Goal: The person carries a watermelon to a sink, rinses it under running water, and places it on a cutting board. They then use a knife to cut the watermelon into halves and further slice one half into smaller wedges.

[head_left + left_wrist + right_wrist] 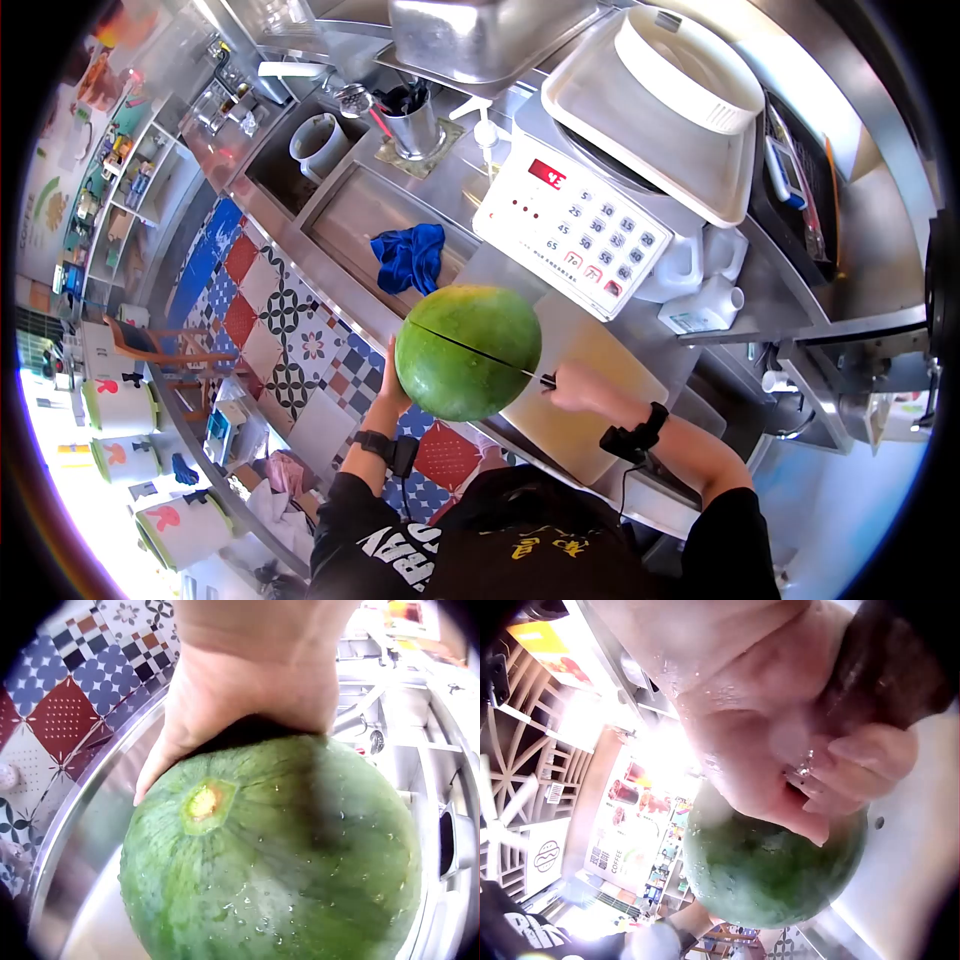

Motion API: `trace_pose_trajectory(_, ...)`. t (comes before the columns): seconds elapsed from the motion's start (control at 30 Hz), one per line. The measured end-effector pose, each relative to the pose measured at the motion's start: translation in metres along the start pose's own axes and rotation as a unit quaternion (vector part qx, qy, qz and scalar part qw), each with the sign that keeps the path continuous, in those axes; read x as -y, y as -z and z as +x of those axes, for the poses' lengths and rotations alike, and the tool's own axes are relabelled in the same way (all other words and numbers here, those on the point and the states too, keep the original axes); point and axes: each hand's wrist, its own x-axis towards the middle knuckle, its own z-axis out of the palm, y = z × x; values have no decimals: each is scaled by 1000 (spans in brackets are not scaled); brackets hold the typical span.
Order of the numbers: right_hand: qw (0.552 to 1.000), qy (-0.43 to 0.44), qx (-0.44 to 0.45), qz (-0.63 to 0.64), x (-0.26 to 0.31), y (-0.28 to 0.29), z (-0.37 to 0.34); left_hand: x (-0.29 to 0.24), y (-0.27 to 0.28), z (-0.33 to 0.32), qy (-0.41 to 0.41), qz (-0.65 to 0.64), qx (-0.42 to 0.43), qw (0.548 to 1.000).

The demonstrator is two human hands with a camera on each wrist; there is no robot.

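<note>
One green, wet melon (pixel 468 367) is at the left end of the board (pixel 562 440); whether it rests there or is held above, I cannot tell. The left hand (pixel 247 694) grips its side, thumb lying near the stem scar (pixel 205 802), the other fingers mostly hidden. The right hand (pixel 585 387) is clamped on a knife (pixel 547 381), its blade at the melon, where a straight dark line crosses the green. Beyond are a blue cloth (pixel 408 258) and a white keypad (pixel 560 240), with jugs (pixel 703 305) to the keypad's right.
</note>
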Motion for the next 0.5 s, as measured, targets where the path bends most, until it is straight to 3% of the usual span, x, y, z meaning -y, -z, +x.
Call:
trace_pose_trajectory(0.2, 999, 27, -13, 20, -16, -25, -16, -11, -23, -18, 8, 91, -56, 994)
trace_pose_trajectory(0.3, 995, 33, -8, 89, -15, -32, -35, -13, -41, -18, 5, 163, -67, 984)
trace_pose_trajectory(0.4, 991, -21, 40, 125, -13, -40, -56, -12, -53, -28, -8, 247, -107, 963)
trace_pose_trajectory(0.5, 985, 102, -127, 52, -37, -78, -75, -10, -58, -2, -54, 317, -87, 943)
